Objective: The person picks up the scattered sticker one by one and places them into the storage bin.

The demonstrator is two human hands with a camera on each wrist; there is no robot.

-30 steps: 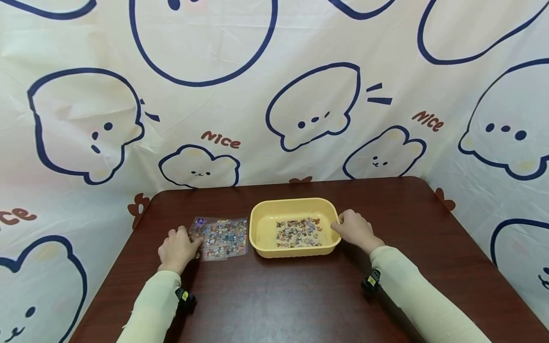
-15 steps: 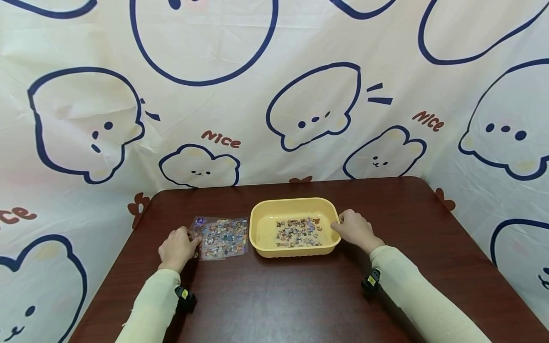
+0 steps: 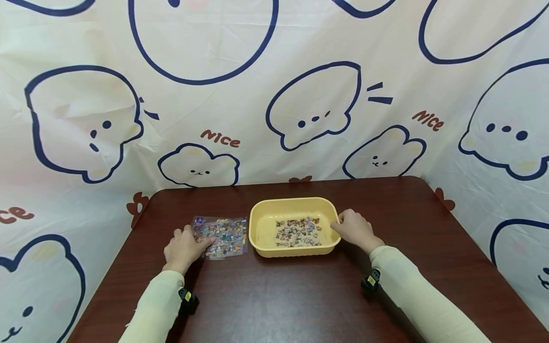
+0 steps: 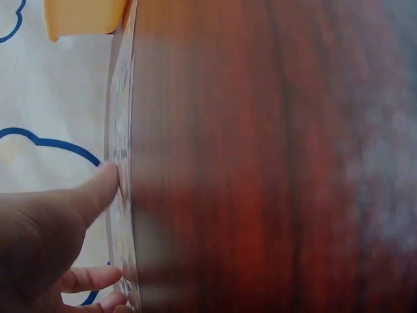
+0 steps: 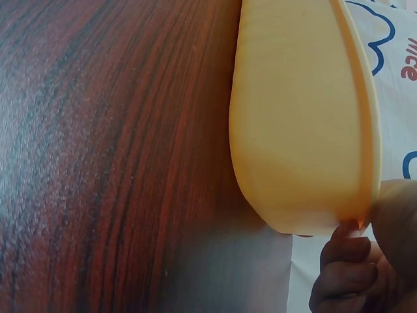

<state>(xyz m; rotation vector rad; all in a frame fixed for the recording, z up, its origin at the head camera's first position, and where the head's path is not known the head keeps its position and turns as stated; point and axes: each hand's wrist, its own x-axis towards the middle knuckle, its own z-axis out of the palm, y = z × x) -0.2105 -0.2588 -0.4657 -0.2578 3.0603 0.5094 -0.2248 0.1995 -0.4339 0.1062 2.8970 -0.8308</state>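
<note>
A clear plastic bag (image 3: 229,237) of small colourful jigsaw pieces lies flat on the table, left of a yellow plastic tray (image 3: 261,245). My left hand (image 3: 183,248) rests at the bag's left side, its thumb stretched over the top. In the left wrist view the thumb and fingertips of this hand (image 4: 58,228) touch the bag (image 4: 122,143), fingers spread. My right hand (image 3: 355,229) grips the tray's right end. In the right wrist view, the thumb lies over the rim of the tray (image 5: 300,117) and the fingers (image 5: 345,277) curl beneath it.
Loose jigsaw pieces (image 3: 299,232) lie in the tray, mostly toward its right half. The dark brown wooden table (image 3: 283,300) stretches in front of both things. A pale cloth (image 3: 309,47) printed with cartoon bears hangs behind the table and along its sides.
My left hand has shifted to the right, its thumb now reaching farther over the bag. The right hand and the tray stay where they were.
</note>
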